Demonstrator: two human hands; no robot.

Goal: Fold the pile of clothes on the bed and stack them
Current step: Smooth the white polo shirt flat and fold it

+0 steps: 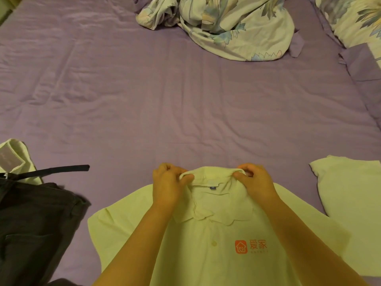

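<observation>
Two hands pinch the shirt collar.
Left hand (169, 185) and right hand (254, 182) pull the polo shirt (206, 254); uneven tugs could wrinkle it.

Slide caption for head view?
Both hands, left and right, pinch the pale polo shirt collar on the purple bed.

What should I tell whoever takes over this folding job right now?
Left hand and right hand each pinch the collar of the pale polo shirt, which lies face up and unfolded on the purple bed sheet.
Dark trousers with a black belt lie unfolded at the left, over another pale garment.
One pale folded piece lies at the right.
Left to do: fold the polo, trousers and the pale garment, then stack them.
The floral quilt sits bunched at the far side.
</observation>
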